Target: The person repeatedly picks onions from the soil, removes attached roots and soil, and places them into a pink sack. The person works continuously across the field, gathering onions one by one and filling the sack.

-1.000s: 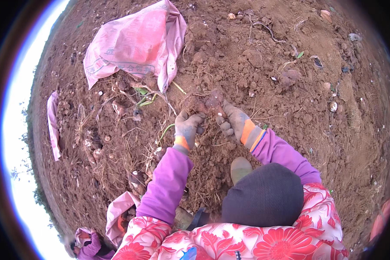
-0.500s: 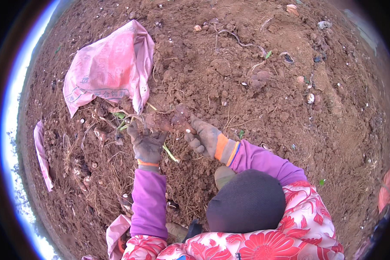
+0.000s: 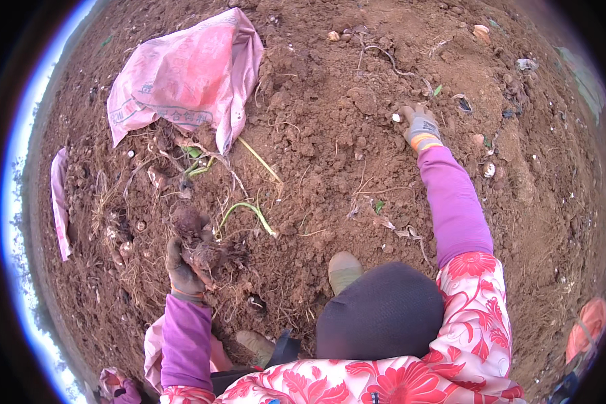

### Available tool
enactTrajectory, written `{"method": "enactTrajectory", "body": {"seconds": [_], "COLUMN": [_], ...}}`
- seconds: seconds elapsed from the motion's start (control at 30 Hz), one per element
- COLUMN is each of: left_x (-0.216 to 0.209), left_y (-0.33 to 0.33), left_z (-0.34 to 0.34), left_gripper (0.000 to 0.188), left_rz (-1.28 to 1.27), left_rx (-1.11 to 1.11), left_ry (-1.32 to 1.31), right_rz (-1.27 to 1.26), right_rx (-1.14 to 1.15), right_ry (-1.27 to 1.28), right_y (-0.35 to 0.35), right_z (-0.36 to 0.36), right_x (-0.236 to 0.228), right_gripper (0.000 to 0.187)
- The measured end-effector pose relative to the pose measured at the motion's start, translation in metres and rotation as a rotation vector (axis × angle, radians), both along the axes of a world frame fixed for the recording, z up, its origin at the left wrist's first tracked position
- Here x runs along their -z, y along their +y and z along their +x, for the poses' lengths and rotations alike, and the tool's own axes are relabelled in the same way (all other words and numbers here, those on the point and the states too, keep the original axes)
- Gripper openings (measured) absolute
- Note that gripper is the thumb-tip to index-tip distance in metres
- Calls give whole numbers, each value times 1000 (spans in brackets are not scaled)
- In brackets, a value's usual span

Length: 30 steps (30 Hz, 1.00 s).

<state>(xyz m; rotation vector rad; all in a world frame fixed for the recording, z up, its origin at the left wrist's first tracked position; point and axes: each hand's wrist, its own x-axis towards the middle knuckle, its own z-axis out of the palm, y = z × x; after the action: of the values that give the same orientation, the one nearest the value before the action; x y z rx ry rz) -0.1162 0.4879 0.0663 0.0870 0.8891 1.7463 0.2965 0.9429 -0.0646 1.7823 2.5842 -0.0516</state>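
My left hand (image 3: pixel 184 273), in a dirty work glove, is closed on a clump of soil-covered brown tubers (image 3: pixel 204 254) with fine roots, low over the ground on the left. Its fingers are partly hidden by the clump. My right hand (image 3: pixel 419 126), also gloved, is stretched far forward to the right. Its fingers curl down against the soil over something too covered to make out. Close to the left hand's clump lies a curved green stalk (image 3: pixel 249 207). Beyond it are cut green stems (image 3: pixel 198 167) among dry roots.
A pink woven sack (image 3: pixel 188 74) lies on the loose brown soil at the far left. More pink sacking (image 3: pixel 60 202) is at the left edge. Small tubers (image 3: pixel 126 249) and dry roots lie scattered. An orange-red bag (image 3: pixel 588 328) is at the right; another person (image 3: pixel 118 387) appears lower left.
Both hands were together at the tubers in the middle. My left hand has carried the clump nearer and to the left; my right hand has let go and reached forward right to the soil.
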Motion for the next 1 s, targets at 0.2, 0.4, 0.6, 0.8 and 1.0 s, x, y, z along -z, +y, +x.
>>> {"method": "enactTrajectory", "body": {"seconds": [0.2,0.4,0.6,0.8,1.0], "left_x": [-101,-152,-155,-152,-68], "left_y": [-146,-255,-307,-356,-446], "left_z": [-55,-77,-76,-99,-114], "left_gripper": [73,55,52,49,60], "left_rz": [-113,95,165,20,-1111], "left_rx": [-187,-329,-304,-301,-71], "left_ry": [311,294,278,281,705], "right_rz": [-587,-227,145,-722,-1056], "right_rx": [116,-837,-1184,-1072,-760], "right_ry": [906,1105,1192,-466,-213], "right_y": [-48,-95,-245,-442,-362], "right_z": [-88,-194,-297,-277,-255], "right_x": [-131,-321,-330,-87,-38], "right_gripper": [37,57,58,39,40]}}
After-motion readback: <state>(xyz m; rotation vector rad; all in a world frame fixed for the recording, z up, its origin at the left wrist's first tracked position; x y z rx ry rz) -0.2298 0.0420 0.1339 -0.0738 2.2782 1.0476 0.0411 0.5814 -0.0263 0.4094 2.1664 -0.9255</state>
